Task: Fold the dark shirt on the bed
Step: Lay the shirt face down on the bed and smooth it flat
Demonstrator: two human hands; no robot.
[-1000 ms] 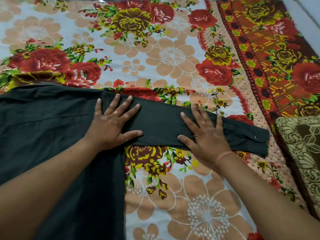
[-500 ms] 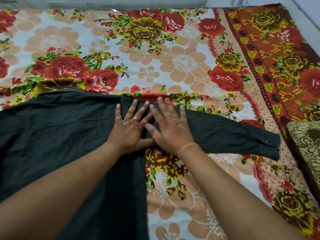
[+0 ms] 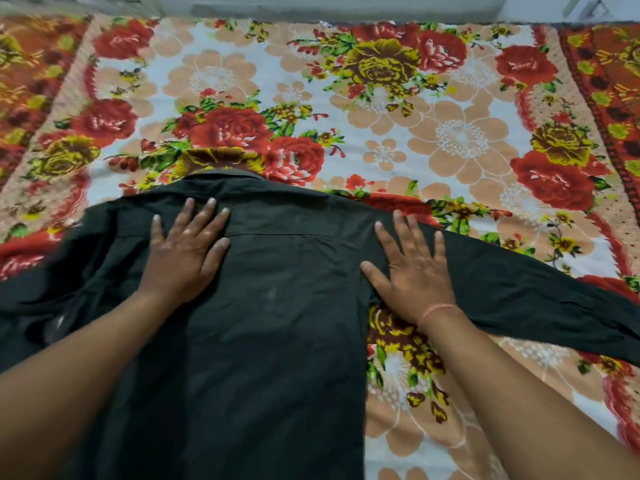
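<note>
The dark shirt [image 3: 277, 323] lies back side up on the bed, collar at the far edge, body running toward me. Its right sleeve [image 3: 519, 296] stretches out flat to the right; the left sleeve side is bunched and blurred at the left edge. My left hand [image 3: 183, 251] presses flat on the upper left back, near the yoke seam, fingers spread. My right hand [image 3: 412, 268] presses flat on the right shoulder where the sleeve begins, fingers spread, a pink thread around the wrist. Neither hand grips the cloth.
A flowered bedsheet [image 3: 433, 140] in red, peach and white covers the bed. Its red and orange patterned border [image 3: 609, 81] runs along the right side. A grey wall [image 3: 311, 6] bounds the far edge of the bed.
My view has swung left, bringing the shirt's back to the centre. My hands, side by side on the sleeve before, have spread apart: the left onto the back, the right to the shoulder.
</note>
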